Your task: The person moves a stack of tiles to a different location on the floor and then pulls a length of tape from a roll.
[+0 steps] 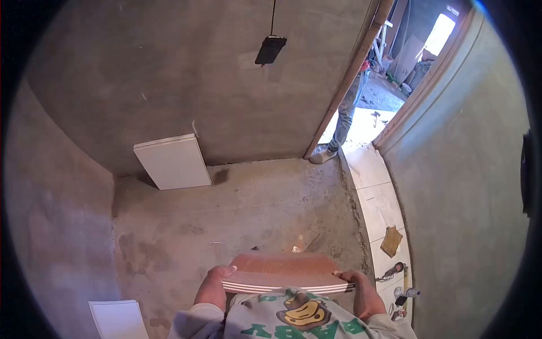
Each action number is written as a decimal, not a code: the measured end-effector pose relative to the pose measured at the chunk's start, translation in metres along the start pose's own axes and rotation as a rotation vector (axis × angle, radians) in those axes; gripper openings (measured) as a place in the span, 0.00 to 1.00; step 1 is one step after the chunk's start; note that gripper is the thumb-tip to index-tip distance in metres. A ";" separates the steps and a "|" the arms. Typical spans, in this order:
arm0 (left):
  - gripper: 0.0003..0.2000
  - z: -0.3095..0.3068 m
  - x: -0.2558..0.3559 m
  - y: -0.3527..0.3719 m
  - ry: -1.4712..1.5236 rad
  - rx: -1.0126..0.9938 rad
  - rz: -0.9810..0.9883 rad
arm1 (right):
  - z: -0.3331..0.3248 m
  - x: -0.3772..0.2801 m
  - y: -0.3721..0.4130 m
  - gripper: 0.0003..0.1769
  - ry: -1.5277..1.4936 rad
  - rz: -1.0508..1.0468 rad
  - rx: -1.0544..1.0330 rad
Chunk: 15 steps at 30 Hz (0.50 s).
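- At the bottom centre of the frame, a stack of tiles (288, 270) is held close to the wearer's shirt (282, 316), brown face up, with pale edges turned toward the body.
- The stack's left end is clasped by the left hand (221, 273) and its right end by the right hand (351, 276); each grip is closed on the tiles, thumb on top, while the fingers underneath cannot be seen.
- The load is probably carried by both ends and near the body so that its weight is shared and the layers are kept together.
- Bare floor (186, 226) is seen beyond it.
- At the upper left, white panels (176, 164) are leaned against the wall (226, 107), perhaps so that they take little room; another pale panel (118, 321) is seen at the lower left.
- Along the right, a sponge-like block (392, 242) and a bottle (412, 292) are set on a white tiled strip (372, 198), seemingly within reach.
- At the upper right, a person's leg (345, 121) is seen in the doorway.
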<state>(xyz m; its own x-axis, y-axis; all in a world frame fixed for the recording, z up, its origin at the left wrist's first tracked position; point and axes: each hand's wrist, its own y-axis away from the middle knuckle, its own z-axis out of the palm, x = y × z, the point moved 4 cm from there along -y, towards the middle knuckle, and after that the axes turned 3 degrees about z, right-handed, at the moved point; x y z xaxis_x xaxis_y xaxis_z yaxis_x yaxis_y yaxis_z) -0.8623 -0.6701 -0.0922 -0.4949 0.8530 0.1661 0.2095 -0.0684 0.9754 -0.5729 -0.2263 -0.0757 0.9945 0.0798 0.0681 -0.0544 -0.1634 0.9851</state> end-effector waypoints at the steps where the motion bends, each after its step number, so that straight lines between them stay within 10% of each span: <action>1: 0.28 -0.013 0.038 0.051 -0.099 0.031 0.008 | -0.009 -0.012 0.001 0.29 0.003 -0.004 0.009; 4: 0.29 -0.015 0.027 -0.013 -0.126 0.114 0.199 | -0.033 -0.070 0.066 0.34 0.229 -0.063 0.297; 10: 0.31 -0.076 0.075 -0.078 -0.124 0.156 0.017 | -0.072 -0.143 -0.030 0.26 -0.002 -0.051 -0.015; 13: 0.26 -0.075 0.157 -0.014 0.653 0.027 0.361 | -0.124 -0.201 -0.096 0.27 0.177 -0.330 0.033; 15: 0.23 -0.082 0.195 -0.001 0.265 0.508 0.283 | -0.134 -0.243 -0.085 0.28 0.385 -0.491 0.224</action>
<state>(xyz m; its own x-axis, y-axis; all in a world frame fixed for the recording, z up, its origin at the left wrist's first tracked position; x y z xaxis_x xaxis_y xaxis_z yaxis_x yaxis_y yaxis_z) -1.0283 -0.5468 -0.0489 -0.5394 0.6768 0.5010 0.7045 0.0368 0.7088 -0.8222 -0.1000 -0.1546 0.7936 0.5359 -0.2880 0.4587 -0.2160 0.8619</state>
